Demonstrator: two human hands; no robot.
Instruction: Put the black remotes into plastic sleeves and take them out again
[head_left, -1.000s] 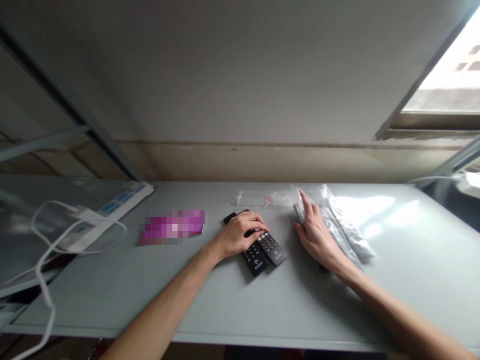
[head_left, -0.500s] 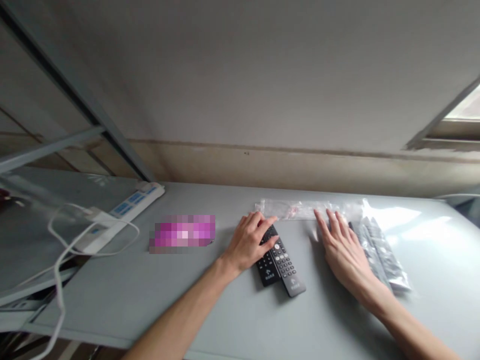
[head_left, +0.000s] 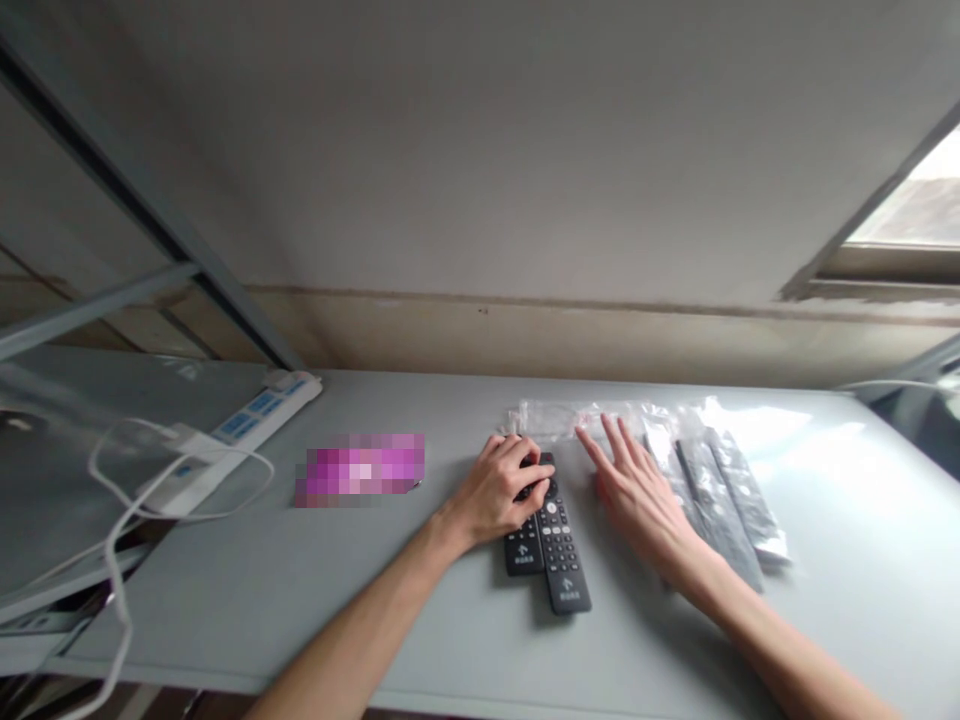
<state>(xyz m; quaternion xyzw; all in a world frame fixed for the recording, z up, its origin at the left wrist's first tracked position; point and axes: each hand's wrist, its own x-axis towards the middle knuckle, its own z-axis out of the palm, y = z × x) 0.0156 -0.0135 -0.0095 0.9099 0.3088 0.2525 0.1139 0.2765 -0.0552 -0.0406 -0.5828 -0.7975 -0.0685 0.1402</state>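
Two black remote controls lie side by side on the grey tabletop, the right-hand remote control (head_left: 564,560) reaching nearer to me than the left-hand remote control (head_left: 523,553). My left hand (head_left: 499,490) covers their far ends, its fingers curled and its thumb and forefinger closed on the right-hand one. My right hand (head_left: 637,490) is open with spread fingers, palm down, between the remotes and several long dark items in clear plastic bags (head_left: 739,490). Its wrist hides part of the nearest bag. Beyond its fingertips lies a crumpled clear plastic bag (head_left: 555,418).
A pixelated pink-purple object (head_left: 364,470) lies left of my left hand. Farther left are a white power strip (head_left: 247,420) and a looped white cable (head_left: 116,560). A metal frame post (head_left: 225,300) rises at the left. The wall (head_left: 480,180) stands behind the table.
The two remotes have swung straighter, their near ends moving left under my left hand. My right hand has shifted left with its fingers spread wider, and more of the bagged dark items shows.
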